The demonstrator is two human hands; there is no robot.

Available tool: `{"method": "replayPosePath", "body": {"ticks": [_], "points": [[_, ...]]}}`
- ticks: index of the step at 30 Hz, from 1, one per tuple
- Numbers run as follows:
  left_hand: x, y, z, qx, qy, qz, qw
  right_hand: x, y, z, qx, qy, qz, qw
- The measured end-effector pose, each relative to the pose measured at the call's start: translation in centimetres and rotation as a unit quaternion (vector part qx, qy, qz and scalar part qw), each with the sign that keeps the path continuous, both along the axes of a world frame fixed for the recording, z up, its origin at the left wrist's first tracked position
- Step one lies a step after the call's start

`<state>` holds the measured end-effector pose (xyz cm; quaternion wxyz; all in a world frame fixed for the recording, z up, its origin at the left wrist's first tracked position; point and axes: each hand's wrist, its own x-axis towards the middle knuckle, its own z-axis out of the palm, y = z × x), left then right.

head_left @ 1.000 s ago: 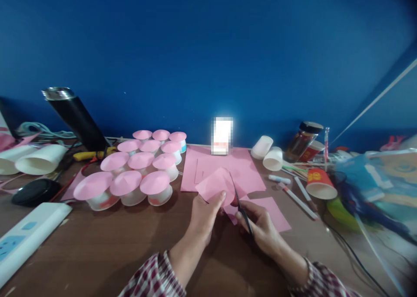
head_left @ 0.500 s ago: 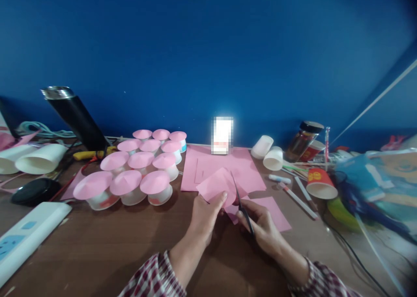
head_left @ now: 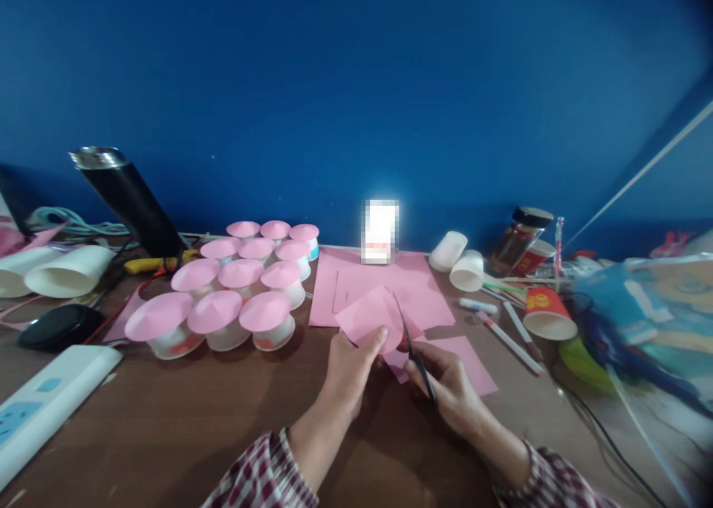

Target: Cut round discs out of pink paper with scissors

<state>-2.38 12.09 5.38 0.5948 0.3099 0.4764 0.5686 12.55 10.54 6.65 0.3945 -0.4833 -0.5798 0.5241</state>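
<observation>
Fingers (head_left: 380, 339) of the left hand (head_left: 345, 378) are pinched together on a pink paper (head_left: 368, 316), thumb on top, the rest hidden beneath. The fingers of the right hand (head_left: 448, 385) are curled closed around the handles of black scissors (head_left: 413, 350), whose blades point to eleven o'clock along the paper's right edge; how far the blades gape, I cannot tell.

The paper is held above the table (head_left: 223, 419), just in front of the person. Taking it as the dial's centre, with twelve toward the wall (head_left: 356, 85), large pink sheets (head_left: 431, 289) lie at twelve, partly behind it, and a bright screen (head_left: 379, 233), blurred out, stands at their back edge. A smaller pink sheet (head_left: 468, 363) lies at four, near the right hand. Between nine and ten are twelve cups under pink cones (head_left: 241, 273), in rows of three.

Farther out, two white cups (head_left: 448, 252) sit at two, markers (head_left: 511, 344) and a red cup (head_left: 549, 316) at three, a black bottle (head_left: 134, 203) at ten, and a power strip (head_left: 59, 404) between eight and nine.
</observation>
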Motion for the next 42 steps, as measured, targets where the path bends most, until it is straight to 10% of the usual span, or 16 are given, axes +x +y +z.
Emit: {"method": "replayPosePath", "body": {"ticks": [42], "points": [[0.0,-0.1,0.5,0.005,-0.018,0.008,1.000,0.2,0.0,-0.9,0.028,-0.024,0.020,0.999]]}}
